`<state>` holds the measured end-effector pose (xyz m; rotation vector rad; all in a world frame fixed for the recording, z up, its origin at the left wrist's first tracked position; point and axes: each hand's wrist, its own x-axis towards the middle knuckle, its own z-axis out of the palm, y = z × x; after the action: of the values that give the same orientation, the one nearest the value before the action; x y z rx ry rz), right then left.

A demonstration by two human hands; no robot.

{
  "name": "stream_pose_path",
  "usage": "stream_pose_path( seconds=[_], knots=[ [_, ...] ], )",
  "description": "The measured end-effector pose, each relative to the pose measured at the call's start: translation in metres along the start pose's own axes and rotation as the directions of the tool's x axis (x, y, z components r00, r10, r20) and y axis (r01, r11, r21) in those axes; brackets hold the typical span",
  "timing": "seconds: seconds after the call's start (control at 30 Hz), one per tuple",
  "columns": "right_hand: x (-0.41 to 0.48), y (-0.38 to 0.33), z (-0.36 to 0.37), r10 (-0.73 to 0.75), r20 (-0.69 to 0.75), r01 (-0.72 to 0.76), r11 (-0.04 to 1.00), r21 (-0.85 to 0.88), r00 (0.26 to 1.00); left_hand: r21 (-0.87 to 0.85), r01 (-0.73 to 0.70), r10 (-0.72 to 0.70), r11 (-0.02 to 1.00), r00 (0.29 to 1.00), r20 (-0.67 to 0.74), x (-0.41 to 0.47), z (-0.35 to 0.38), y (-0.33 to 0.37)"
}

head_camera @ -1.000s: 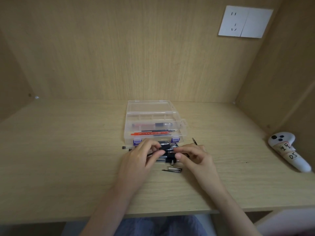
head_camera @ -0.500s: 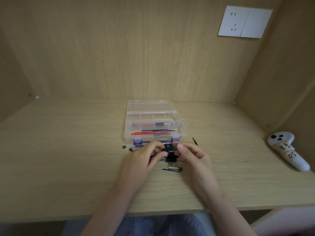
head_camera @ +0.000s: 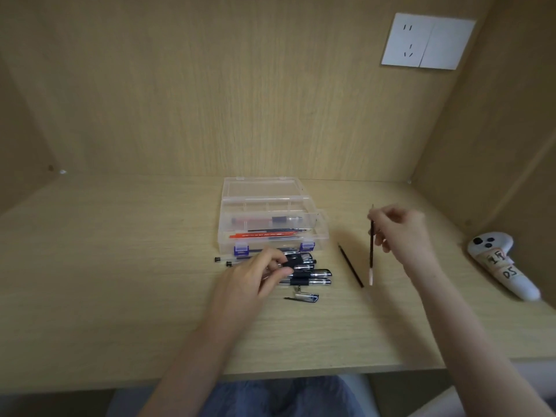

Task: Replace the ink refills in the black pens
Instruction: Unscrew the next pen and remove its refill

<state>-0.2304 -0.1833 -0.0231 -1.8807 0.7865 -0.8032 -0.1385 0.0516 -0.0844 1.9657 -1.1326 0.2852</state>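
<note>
Several black pens (head_camera: 313, 273) lie bunched on the desk in front of a clear plastic box (head_camera: 270, 218). My left hand (head_camera: 255, 273) rests over the left part of the bunch, fingers closed on a black pen barrel (head_camera: 290, 261). My right hand (head_camera: 400, 233) is raised to the right and pinches a thin dark ink refill (head_camera: 372, 251), which hangs nearly upright with its pale end down. Another dark refill (head_camera: 350, 265) lies on the desk just left of it. A loose pen tip piece (head_camera: 304, 297) lies in front of the bunch.
The clear box holds red and dark refills and a pen. Two clear refill tubes (head_camera: 224, 261) stick out left of the bunch. A white controller (head_camera: 502, 263) lies at the far right by the side wall. A wall socket (head_camera: 427, 40) is up on the back panel.
My right hand has drawn away from the pens to the right and upward, carrying the dark refill out with it. My left hand stays on the bunch.
</note>
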Motion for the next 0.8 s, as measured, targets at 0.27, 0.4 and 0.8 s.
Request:
stream_pose_path(
  seconds=[0.27,0.4,0.8],
  knots=[
    [0.011,0.044,0.023,0.024,0.135,0.051,0.849,-0.526,0.991,0.023,0.018,-0.02,1.0,0.997,0.081,0.0,0.0,0.002],
    [0.01,0.039,0.024,-0.007,0.13,0.072,0.858,-0.508,0.992,0.014,0.014,-0.015,1.0,0.996,0.083,0.0,0.0,0.003],
    [0.002,-0.035,0.084,-0.18,0.671,0.473,0.834,-0.283,0.719,-0.039,0.032,-0.032,0.999,0.999,0.003,-0.001,-0.002,0.0]
  ],
)
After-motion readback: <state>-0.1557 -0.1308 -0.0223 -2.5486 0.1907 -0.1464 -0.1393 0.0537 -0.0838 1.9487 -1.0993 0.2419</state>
